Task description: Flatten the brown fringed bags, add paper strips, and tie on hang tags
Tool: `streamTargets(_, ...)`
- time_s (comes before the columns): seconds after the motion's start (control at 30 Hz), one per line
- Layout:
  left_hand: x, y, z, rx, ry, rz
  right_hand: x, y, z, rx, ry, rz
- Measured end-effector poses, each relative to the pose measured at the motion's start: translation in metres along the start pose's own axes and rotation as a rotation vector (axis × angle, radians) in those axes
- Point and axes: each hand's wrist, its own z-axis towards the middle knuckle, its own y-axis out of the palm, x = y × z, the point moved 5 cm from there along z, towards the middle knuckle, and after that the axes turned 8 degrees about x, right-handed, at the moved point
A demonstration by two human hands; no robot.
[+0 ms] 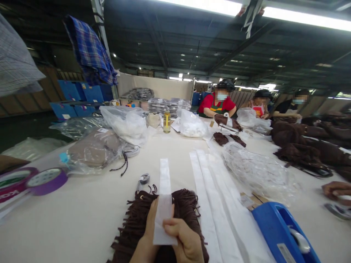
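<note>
A dark brown fringed bag (127, 223) with small metal eyelets lies on the table right in front of me. Over its middle runs a white paper-like strip (165, 179), its far end reaching past the bag. My right hand (188, 239) is closed, pinching the strip's near right edge between thumb and fingers. Behind the strip, my left hand (146, 232) is closed around it from the left, a fingertip showing at the right edge; most of its fingers are hidden. A grey ring-shaped item (144, 178) lies just beyond the bag.
Long white strips (210, 204) lie right of the bag, beside a blue tape dispenser (282, 233) and crumpled clear plastic (255, 168). Purple tape rolls (48, 181) and a bagged taupe item (94, 148) are left. Another person's hand (337, 190) is at right; co-workers (218, 104) sit across.
</note>
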Motion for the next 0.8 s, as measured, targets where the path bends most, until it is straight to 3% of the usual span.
streamTargets(0.1, -0.005, 0.001, -0.003, -0.099, 0.141, 0.047, 0.013, -0.012, -0.017, 0.034, 0.051, 0.005)
streamTargets(0.2, -0.008, -0.003, -0.006, -0.148, 0.206, 0.143, 0.014, -0.018, -0.017, 0.020, 0.004, -0.019)
streamTargets(0.43, 0.003, -0.019, -0.005, -0.112, 0.082, 0.384, -0.004, -0.020, -0.032, -0.023, -0.362, -0.114)
streamTargets(0.6, 0.008, -0.024, 0.000, -0.110, 0.030, 0.382, -0.018, -0.017, -0.036, -0.252, -0.547, -0.263)
streamTargets(0.8, -0.003, -0.024, 0.003, -0.045, 0.010, 0.319, -0.028, -0.012, -0.044, -0.339, -0.810, -0.326)
